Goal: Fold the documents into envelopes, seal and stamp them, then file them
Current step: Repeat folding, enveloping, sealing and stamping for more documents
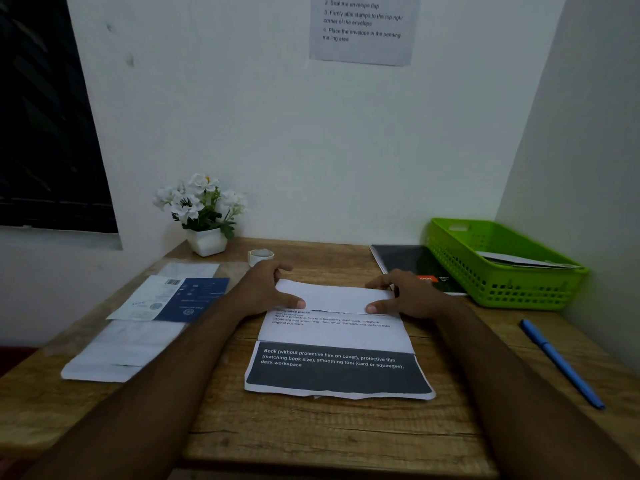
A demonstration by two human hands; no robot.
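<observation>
Printed document [334, 336], far edge folded over

The notice [362, 29] at the top of the frame lists "2 Seal the envelope flap", "3 Firmly affix stamps to the top right corner of the envelope" and "4 Place the envelope in the pending mailing area". On the document [334, 336] in front of me at centre, the dark band [337, 375] says "Book (without protective film on cover), protective film (matching book size), smoothing tool (card or squeegee), desk workspace", and small print above it begins "Apply a protective film to a frequently used book". I cannot read the envelope [173, 297] at left or the orange label [426, 278] on the book [403, 261] at right.
</observation>
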